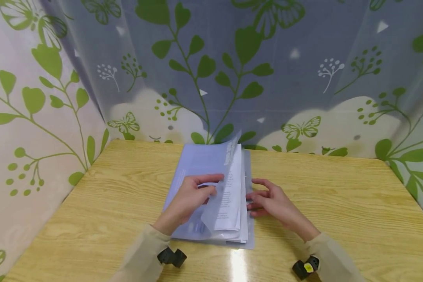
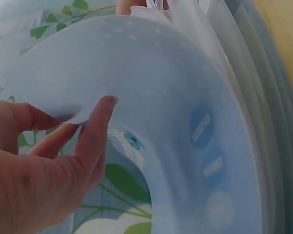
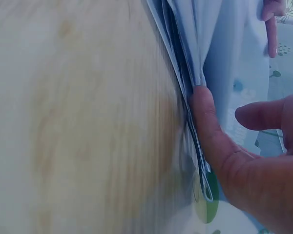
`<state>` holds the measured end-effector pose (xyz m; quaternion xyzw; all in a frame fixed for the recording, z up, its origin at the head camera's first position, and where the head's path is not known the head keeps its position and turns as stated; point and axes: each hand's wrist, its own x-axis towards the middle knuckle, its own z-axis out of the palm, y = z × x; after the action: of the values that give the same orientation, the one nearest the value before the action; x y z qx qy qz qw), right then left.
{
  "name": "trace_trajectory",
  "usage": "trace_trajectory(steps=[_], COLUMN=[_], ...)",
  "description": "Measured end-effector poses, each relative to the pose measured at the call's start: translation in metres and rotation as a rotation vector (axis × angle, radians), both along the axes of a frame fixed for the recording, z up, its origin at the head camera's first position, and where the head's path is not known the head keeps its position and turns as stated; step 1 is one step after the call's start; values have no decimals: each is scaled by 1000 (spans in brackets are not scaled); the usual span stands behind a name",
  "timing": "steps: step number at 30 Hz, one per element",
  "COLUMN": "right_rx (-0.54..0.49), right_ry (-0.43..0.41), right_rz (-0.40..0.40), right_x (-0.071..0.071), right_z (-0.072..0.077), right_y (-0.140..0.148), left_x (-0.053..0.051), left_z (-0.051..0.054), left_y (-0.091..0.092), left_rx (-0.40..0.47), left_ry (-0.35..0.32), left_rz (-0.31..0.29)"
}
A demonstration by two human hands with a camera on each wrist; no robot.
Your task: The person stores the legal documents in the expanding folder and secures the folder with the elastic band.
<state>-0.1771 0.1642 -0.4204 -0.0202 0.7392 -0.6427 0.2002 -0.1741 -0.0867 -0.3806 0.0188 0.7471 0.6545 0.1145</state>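
Note:
A translucent blue plastic folder [image 1: 201, 160] lies on the wooden table, its front cover lifted and bowed along the right side. My left hand [image 1: 186, 200] pinches that cover between thumb and fingers; the left wrist view shows the curled cover [image 2: 151, 63] at the fingertips. Under it are printed white sheets [image 1: 233, 196], stacked a little unevenly. On the folder's right edge my right hand [image 1: 275, 201] rests with fingers spread and loosely bent. In the right wrist view one finger [image 3: 205, 105] touches the layered edges [image 3: 178, 63], while the thumb stands apart from them.
The wooden table [image 1: 324, 188] extends to both sides of the folder. Behind it hangs a curtain [image 1: 215, 78] printed with green leaves and butterflies. Small black devices [image 1: 172, 257] are strapped at both wrists, over beige sleeves [image 1: 144, 250].

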Motion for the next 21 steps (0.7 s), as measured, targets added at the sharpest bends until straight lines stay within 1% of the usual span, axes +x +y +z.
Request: trace_trajectory(steps=[5,8,12,17,21], right_rx=[34,61,110,174,233], right_ry=[24,47,93,140,178], right_rz=[12,30,53,58,50], right_x=[0,1,1,0,-1], right_z=[1,2,4,7,8], right_y=[4,8,16,29,40], left_x=[1,1,2,1,1], left_z=[-5,-9,-12,-14,-16], left_y=[5,7,10,16,20], left_rx=[-27,-33,-62,-131,-164], left_ry=[20,26,36,65,67], left_rz=[-29,-60,-91,-101,-117])
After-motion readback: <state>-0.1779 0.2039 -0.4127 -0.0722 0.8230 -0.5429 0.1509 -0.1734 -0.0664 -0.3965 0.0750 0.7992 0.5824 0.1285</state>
